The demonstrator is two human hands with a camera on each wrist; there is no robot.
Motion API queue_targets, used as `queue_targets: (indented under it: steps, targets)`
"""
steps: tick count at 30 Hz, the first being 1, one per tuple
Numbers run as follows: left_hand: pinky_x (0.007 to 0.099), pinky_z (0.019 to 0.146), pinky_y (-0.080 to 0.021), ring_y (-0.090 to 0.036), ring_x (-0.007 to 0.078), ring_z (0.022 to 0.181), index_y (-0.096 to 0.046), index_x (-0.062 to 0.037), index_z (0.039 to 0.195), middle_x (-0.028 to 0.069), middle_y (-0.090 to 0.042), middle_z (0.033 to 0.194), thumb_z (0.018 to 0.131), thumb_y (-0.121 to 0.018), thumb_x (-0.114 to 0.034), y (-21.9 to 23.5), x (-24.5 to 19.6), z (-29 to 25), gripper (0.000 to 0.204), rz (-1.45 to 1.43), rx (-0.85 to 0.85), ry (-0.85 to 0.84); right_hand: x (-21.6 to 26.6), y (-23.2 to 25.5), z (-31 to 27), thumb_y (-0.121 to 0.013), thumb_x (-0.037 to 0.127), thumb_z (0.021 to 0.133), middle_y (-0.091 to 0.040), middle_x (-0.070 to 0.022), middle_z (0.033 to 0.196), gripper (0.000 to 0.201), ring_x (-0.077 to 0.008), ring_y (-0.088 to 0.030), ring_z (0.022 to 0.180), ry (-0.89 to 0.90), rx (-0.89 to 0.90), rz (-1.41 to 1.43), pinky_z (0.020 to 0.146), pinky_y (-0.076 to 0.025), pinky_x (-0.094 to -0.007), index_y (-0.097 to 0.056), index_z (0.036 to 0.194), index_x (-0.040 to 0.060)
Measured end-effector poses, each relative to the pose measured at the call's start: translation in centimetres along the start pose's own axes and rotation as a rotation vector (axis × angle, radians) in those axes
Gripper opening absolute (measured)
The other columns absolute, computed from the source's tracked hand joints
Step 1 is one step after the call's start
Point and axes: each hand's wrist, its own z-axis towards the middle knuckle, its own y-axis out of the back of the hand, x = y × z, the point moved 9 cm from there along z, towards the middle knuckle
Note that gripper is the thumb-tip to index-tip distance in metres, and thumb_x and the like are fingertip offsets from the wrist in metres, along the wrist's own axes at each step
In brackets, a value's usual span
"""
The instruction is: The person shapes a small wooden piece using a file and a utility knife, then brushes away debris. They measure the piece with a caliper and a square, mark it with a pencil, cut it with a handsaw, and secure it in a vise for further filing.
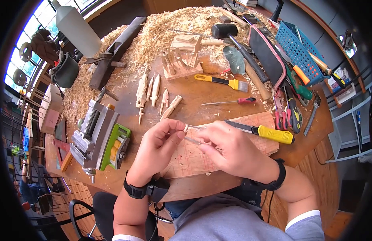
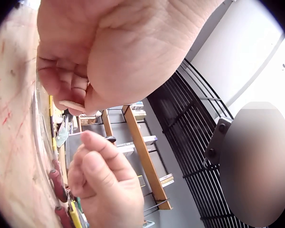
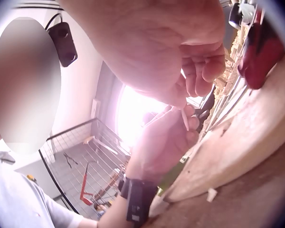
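My left hand [image 1: 155, 142] pinches a small pale wooden piece [image 2: 72, 105] between thumb and fingertips, above the red-marked wooden board [image 1: 186, 158]. Close beside it, my right hand [image 1: 230, 144] has loosely bent fingers, with nothing visible between thumb and fingertips in the left wrist view. The piece also shows at the left fingertips in the right wrist view. Two thin metal shafts [image 1: 192, 140] run over the board beneath the hands. Their red handles [image 2: 58, 185] are hidden by the right hand in the head view. A yellow-handled saw or knife [image 1: 274, 134] lies beyond the right hand.
A metal vise [image 1: 95, 136] stands left. Carved wooden pieces [image 1: 155, 90], a small wooden stand [image 1: 182, 66], a brush [image 1: 222, 81] and a red-handled tool [image 1: 246, 100] lie behind. Wood shavings [image 1: 170, 28], a mallet [image 1: 225, 31] and a blue basket [image 1: 296, 52] are farther back.
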Motion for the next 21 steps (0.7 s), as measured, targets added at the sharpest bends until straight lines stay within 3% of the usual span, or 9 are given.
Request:
queue_targets:
  steps: [5,8,10,11,13,14,17,18,21]
  targets:
    - [0.0211,0.078,-0.048,-0.055,0.0033,0.089,-0.062,0.0017,0.109,-0.0008,-0.065,0.094,0.098,-0.062,-0.004,-0.7,-0.8,-0.2,0.013,-0.001,0.028,0.011,-0.8,-0.1,2.0,-0.068,0.008,0.087,-0.06,-0.0153,0.088,0.018,-0.0293,-0.063,0.076,-0.122,-0.07,0.21,0.067,-0.051,-0.0371,-0.062,0.101,-0.001]
    - [0.0211,0.077,-0.049,-0.056,0.0038,0.088,-0.063,0.002,0.107,0.0,-0.065,0.094,0.098,-0.062,-0.005,-0.8,-0.7,-0.2,0.012,0.021,0.038,0.001,-1.5,-0.7,2.3,-0.066,0.007,0.088,-0.061,-0.0127,0.081,0.015,-0.0226,-0.063,0.071,-0.11,-0.073,0.293,0.064,-0.051,-0.0354,-0.06,0.099,-0.0013]
    - [0.0208,0.075,-0.049,-0.056,0.0038,0.087,-0.063,0.0022,0.107,0.0005,-0.065,0.093,0.098,-0.062,-0.006,-0.9,-1.1,-0.3,0.012,0.089,0.056,-0.043,-2.6,-1.6,2.2,-0.064,0.012,0.095,-0.061,-0.0004,0.081,0.011,-0.007,-0.056,0.065,-0.206,-0.039,0.459,0.057,-0.047,-0.024,-0.062,0.099,0.0024]
    - [0.0208,0.075,-0.049,-0.056,0.0038,0.087,-0.063,0.0022,0.107,0.0005,-0.065,0.093,0.098,-0.062,-0.006,-0.9,-1.1,-0.3,0.012,0.088,0.057,-0.043,-2.6,-1.3,2.3,-0.064,0.012,0.095,-0.061,-0.0004,0.081,0.011,-0.007,-0.056,0.065,-0.206,-0.04,0.459,0.057,-0.047,-0.024,-0.062,0.099,0.0024]
    - [0.022,0.082,-0.046,-0.055,0.0061,0.089,-0.061,0.0006,0.107,-0.0018,-0.062,0.096,0.1,-0.057,-0.003,-1.1,-0.7,-0.4,0.009,0.051,0.086,0.004,-4.6,-2.8,1.5,-0.059,0.012,0.099,-0.06,0.0011,0.082,0.009,-0.0049,-0.057,0.066,-0.541,0.068,0.945,0.058,-0.048,-0.0218,-0.061,0.102,0.0037]
    - [0.022,0.082,-0.046,-0.055,0.0061,0.089,-0.061,0.0006,0.107,-0.0018,-0.062,0.096,0.1,-0.057,-0.003,-1.0,-0.6,-0.4,0.009,0.049,0.082,0.004,-4.9,-2.7,1.4,-0.055,0.016,0.1,-0.059,0.0012,0.076,0.015,-0.0073,-0.058,0.065,-0.553,0.037,0.977,0.058,-0.049,-0.0236,-0.061,0.102,0.0016]
    - [0.0232,0.076,-0.049,-0.057,0.005,0.086,-0.063,0.0027,0.108,0.0011,-0.066,0.092,0.099,-0.059,-0.005,-0.8,-1.1,-0.3,0.013,0.074,0.055,-0.049,-4.2,-1.7,1.4,-0.058,0.015,0.098,-0.06,-0.0004,0.078,0.016,-0.008,-0.06,0.068,-0.502,-0.016,0.709,0.061,-0.05,-0.0242,-0.062,0.105,0.0007]
    - [0.0238,0.076,-0.049,-0.057,0.0053,0.086,-0.063,0.0029,0.108,0.0011,-0.066,0.092,0.099,-0.058,-0.005,-1.0,-1.2,-0.4,0.013,0.053,0.059,-0.019,-3.5,-1.7,1.8,-0.062,0.014,0.096,-0.062,-0.0037,0.083,0.016,-0.0099,-0.062,0.073,-0.317,-0.06,0.67,0.064,-0.05,-0.0261,-0.064,0.102,-0.0002]
    - [0.0237,0.076,-0.049,-0.057,0.0054,0.086,-0.063,0.0031,0.109,0.0011,-0.066,0.092,0.098,-0.059,-0.005,-1.3,-1.1,-0.5,0.014,0.031,0.084,0.035,-2.9,-1.4,1.6,-0.063,0.012,0.094,-0.064,-0.007,0.087,0.013,-0.0119,-0.063,0.076,-0.23,-0.03,0.544,0.068,-0.051,-0.0278,-0.065,0.097,-0.001]
